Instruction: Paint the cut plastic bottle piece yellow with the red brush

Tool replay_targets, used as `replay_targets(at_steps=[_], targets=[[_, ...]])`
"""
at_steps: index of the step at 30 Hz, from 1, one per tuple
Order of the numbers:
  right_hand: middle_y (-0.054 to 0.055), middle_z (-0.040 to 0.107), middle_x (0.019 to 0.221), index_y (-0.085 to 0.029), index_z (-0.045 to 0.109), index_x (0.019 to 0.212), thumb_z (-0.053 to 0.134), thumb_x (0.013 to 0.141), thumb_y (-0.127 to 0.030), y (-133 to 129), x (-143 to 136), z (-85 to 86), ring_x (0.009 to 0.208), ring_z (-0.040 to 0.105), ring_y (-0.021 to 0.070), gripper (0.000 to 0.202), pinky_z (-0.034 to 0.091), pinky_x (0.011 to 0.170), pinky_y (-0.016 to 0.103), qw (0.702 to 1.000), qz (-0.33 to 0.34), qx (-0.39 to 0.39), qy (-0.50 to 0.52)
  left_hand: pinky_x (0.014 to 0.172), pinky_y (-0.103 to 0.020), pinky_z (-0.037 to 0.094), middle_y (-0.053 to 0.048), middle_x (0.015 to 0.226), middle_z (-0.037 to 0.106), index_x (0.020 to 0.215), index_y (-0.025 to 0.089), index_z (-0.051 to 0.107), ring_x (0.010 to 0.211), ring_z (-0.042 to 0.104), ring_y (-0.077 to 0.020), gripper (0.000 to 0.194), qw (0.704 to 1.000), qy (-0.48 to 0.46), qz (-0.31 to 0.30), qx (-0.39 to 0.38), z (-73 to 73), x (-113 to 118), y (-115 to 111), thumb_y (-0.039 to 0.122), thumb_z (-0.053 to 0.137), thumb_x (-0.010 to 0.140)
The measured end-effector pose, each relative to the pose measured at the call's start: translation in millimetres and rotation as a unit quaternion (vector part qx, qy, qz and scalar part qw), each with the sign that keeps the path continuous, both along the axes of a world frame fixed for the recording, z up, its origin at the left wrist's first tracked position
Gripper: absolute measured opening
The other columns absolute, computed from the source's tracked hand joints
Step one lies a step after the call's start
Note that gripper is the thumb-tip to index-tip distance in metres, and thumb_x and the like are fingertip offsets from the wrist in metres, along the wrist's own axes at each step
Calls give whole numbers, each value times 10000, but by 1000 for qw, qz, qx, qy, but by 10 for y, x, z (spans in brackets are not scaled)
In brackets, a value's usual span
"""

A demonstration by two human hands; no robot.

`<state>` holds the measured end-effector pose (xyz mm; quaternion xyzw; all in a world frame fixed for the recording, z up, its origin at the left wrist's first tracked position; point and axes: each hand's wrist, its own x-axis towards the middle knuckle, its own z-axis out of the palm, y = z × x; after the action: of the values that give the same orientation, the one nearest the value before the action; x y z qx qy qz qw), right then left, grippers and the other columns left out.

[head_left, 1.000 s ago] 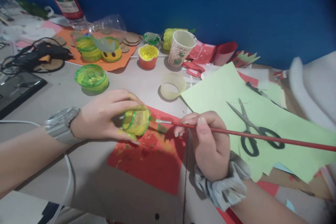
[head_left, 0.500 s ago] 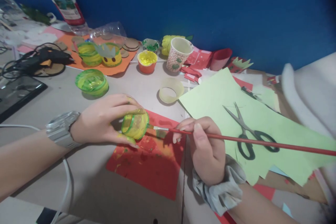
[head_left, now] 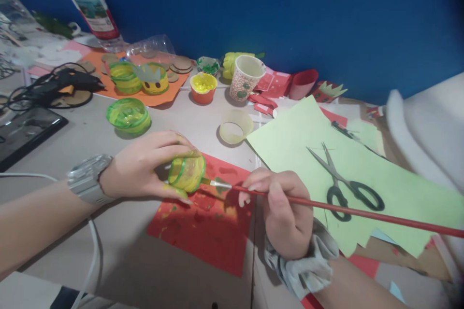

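Observation:
My left hand (head_left: pixel 145 166), with a watch at its wrist, grips a clear plastic piece painted yellow and green (head_left: pixel 187 173) between thumb and fingers. Paint smears mark these fingers. My right hand (head_left: pixel 288 207) pinches a long red paintbrush (head_left: pixel 344 210). The bristle end points left and touches or nearly touches the right rim of the painted piece. Beneath both lies a red paper (head_left: pixel 217 246) with paint stains. A cup of yellow paint (head_left: pixel 203 88) stands further back, beside a small cup of green paint (head_left: pixel 208 66).
Scissors (head_left: pixel 339 186) lie on light green paper (head_left: pixel 290 135) at right. A tape roll (head_left: pixel 235 127), paper cup (head_left: pixel 247 77) and green-painted bowl (head_left: pixel 129 116) stand behind my hands. At left are a glue gun (head_left: pixel 68 79), a white cable (head_left: pixel 94 251) and a tall bottle (head_left: pixel 90 7).
The brush has tilted, its bristle end slightly lower on the rim and its far handle end lower at the right. My left hand still holds the painted piece in nearly the same place.

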<state>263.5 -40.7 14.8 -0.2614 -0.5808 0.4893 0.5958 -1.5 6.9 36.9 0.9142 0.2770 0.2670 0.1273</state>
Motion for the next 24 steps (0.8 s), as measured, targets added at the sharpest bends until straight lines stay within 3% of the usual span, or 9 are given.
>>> replay_targets(at_steps=[5, 10, 15, 18, 21, 24], targets=[[14, 612, 739, -199, 643, 959, 423, 1022, -149, -14, 24, -25, 642, 601, 139, 234, 494, 588, 286, 1000, -15, 14, -10, 839, -362, 566, -137, 1081, 694, 1245, 190, 547, 981, 682, -261, 685, 1000, 12, 6, 1, -6, 2, 8, 590, 782, 741], [48, 654, 761, -174, 648, 1046, 446, 985, -147, 15, 40, -48, 686, 633, 177, 213, 517, 633, 340, 988, 4, 147, -55, 830, -362, 566, -147, 1073, 697, 1235, 183, 548, 977, 685, -266, 690, 1000, 5, 3, -3, 4, 11, 11, 589, 789, 733], [39, 645, 715, -185, 622, 1018, 428, 977, -137, 41, 53, -3, 597, 614, 171, 204, 506, 566, 333, 973, -32, 202, -104, 829, -364, 563, -140, 1079, 702, 1241, 198, 554, 977, 686, -263, 685, 1000, 5, 7, -10, -6, 8, 12, 596, 785, 734], [61, 674, 749, -183, 596, 1036, 429, 976, -149, 47, 76, 27, 606, 638, 178, 181, 530, 573, 340, 954, 0, 253, -162, 816, -374, 568, -145, 1076, 702, 1247, 196, 557, 971, 685, -270, 685, 1000, -1, 3, -5, -17, 2, 12, 598, 780, 739], [61, 671, 747, -188, 594, 1005, 439, 969, -152, 47, 96, 9, 610, 631, 178, 163, 526, 567, 341, 951, 5, 246, -189, 835, -375, 564, -144, 1094, 697, 1260, 204, 549, 988, 679, -271, 689, 1000, 3, 6, -9, -16, -4, 5, 590, 783, 740], [49, 667, 747, -181, 588, 1034, 427, 974, -138, 53, 97, -22, 593, 618, 167, 177, 503, 565, 339, 957, -20, 254, -141, 863, -366, 553, -141, 1097, 694, 1257, 199, 545, 997, 676, -269, 700, 1000, 12, 13, -13, -4, -5, -3, 592, 788, 731]])
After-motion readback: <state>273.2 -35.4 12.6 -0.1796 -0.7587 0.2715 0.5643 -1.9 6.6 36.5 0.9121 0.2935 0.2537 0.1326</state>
